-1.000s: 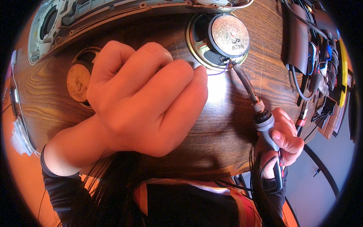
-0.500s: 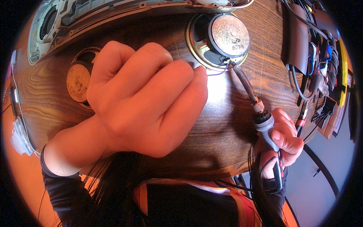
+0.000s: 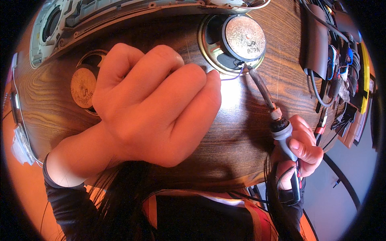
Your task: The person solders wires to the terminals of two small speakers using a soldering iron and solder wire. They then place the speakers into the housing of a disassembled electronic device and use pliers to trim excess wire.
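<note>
My right hand [image 3: 302, 148] is closed around the grey handle of a soldering iron [image 3: 263, 90]. The iron's dark tip meets the terminal at the near edge of a round speaker [image 3: 245, 37], which lies magnet side up on the table. From that terminal a thin purple wire [image 3: 232, 78] runs left to the fingers of my left hand [image 3: 155, 104]. That hand is closed, back toward the view, and seems to pinch the wire; its fingertips are hidden. Partly covered behind my left hand lies a second speaker [image 3: 83, 87].
A long grey plastic housing [image 3: 132, 17] with a round opening lies along the far edge of the wood-grained table [image 3: 225, 138]. Cables and a dark curved casing [image 3: 317, 48] crowd the right side. A clear plastic bag [image 3: 23, 146] hangs at the left edge. Loose dark hair falls near both forearms.
The soldering iron has shifted very slightly to the right, its tip still at the speaker terminal. My left hand and both speakers stay in place.
</note>
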### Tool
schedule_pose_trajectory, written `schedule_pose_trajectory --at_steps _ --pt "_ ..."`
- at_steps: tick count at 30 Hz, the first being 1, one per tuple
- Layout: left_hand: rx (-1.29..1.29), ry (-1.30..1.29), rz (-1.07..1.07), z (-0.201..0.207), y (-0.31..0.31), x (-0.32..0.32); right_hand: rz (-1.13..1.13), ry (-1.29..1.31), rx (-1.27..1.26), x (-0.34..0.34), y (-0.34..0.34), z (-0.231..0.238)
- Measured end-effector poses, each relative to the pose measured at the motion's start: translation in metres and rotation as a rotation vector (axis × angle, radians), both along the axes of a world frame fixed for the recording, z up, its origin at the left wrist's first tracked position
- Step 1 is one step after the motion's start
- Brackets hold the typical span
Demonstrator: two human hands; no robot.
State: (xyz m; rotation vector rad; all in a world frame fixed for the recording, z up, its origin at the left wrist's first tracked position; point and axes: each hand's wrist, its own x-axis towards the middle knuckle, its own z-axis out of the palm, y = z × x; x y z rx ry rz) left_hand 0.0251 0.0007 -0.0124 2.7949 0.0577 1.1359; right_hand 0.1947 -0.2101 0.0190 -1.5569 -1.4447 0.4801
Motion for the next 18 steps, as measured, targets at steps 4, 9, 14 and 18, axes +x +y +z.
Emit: schedule_pose_trajectory --at_steps 4,9,14,18 --pt "-0.008 -0.004 -0.005 -0.001 0.000 0.000 -0.033 -0.040 0.023 -0.003 0.006 -0.001" --pt "-0.008 -0.011 -0.010 -0.002 0.000 0.000 -0.152 -0.005 0.166 -0.010 0.011 -0.009" --pt "-0.007 -0.002 -0.017 -0.001 0.001 0.000 -0.126 -0.001 0.128 -0.010 0.012 -0.008" --pt "-0.004 -0.006 -0.017 -0.001 0.001 0.001 -0.145 -0.048 0.156 -0.010 0.014 -0.009"
